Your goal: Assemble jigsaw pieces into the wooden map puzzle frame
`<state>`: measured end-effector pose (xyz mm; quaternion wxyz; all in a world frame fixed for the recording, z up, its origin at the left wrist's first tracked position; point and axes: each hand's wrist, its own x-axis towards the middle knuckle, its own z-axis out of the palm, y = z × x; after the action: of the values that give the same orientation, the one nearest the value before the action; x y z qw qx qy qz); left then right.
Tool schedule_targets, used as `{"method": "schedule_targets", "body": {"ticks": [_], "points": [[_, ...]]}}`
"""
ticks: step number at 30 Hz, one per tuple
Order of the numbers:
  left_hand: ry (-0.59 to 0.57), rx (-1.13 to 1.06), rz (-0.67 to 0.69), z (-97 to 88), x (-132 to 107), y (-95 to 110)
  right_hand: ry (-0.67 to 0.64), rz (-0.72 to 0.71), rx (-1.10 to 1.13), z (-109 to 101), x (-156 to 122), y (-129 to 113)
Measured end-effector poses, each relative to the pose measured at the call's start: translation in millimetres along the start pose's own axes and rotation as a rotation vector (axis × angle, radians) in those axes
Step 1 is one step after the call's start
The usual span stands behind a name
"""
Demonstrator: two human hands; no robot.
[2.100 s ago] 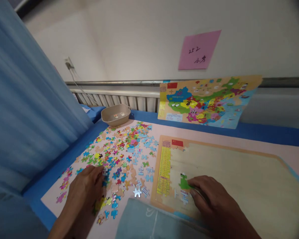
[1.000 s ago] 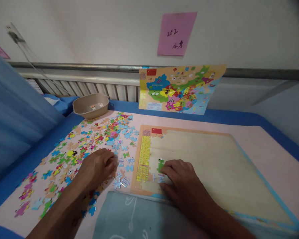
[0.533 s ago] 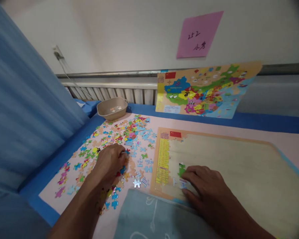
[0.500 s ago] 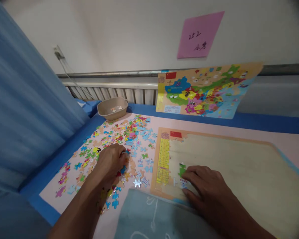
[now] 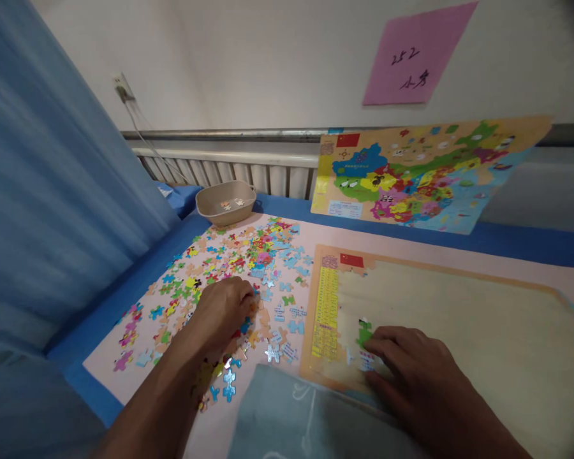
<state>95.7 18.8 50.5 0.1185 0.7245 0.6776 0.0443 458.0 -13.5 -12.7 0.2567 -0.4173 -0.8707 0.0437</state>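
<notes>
My left hand (image 5: 227, 308) is low over loose jigsaw pieces (image 5: 263, 255) spread on a pale pink sheet. Its fingers are curled together, and their tips are hidden, so anything pinched there cannot be made out. My right hand (image 5: 411, 360) rests on the jigsaw board (image 5: 459, 306), thumb and forefinger apart. Its fingertips touch or nearly touch a green jigsaw piece (image 5: 364, 333). A white piece with blue print (image 5: 366, 361) lies between thumb and forefinger. The board has an orange border, a red flag corner and a yellow lettered strip (image 5: 326, 306) along its left side.
A beige basket (image 5: 226, 204) with a few pieces inside stands at the back left. Behind the board, a colourful map picture (image 5: 411, 178) leans against the rail. A grey-green cloth (image 5: 277, 414) lies in front. A blue curtain (image 5: 67, 191) hangs at left.
The whole view has shifted slightly, so things appear farther right. Both hands keep nearly the same pose and place over the pieces and board.
</notes>
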Motion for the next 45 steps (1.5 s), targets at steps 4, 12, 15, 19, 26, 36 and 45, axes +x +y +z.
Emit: {"method": "schedule_targets", "body": {"ticks": [4, 12, 15, 19, 26, 36, 45], "points": [[-0.022, -0.019, 0.012, 1.5, 0.5, 0.7, -0.001, 0.005, 0.005, -1.3, 0.7, 0.1], [-0.025, -0.207, 0.118, 18.4, 3.2, -1.2, -0.012, 0.023, -0.014, 0.1, 1.4, 0.2], [-0.049, -0.252, 0.136, 20.0, 2.7, 4.2, 0.022, 0.002, -0.006, 1.0, 2.3, 1.3], [-0.096, -0.246, 0.139, 18.3, 2.3, 11.2, 0.035, 0.003, -0.001, 1.5, 2.7, 2.3], [-0.114, -0.247, 0.116, 17.4, 2.0, 14.0, 0.034, 0.027, 0.015, 0.8, 0.4, -0.2], [-0.105, -0.26, 0.128, 22.2, 0.8, 16.8, 0.029, 0.044, 0.031, -0.4, 1.8, -1.5], [-0.034, -0.238, 0.18, 28.6, 3.2, 18.8, 0.021, 0.051, 0.029, -2.4, 3.3, -4.2]]}}
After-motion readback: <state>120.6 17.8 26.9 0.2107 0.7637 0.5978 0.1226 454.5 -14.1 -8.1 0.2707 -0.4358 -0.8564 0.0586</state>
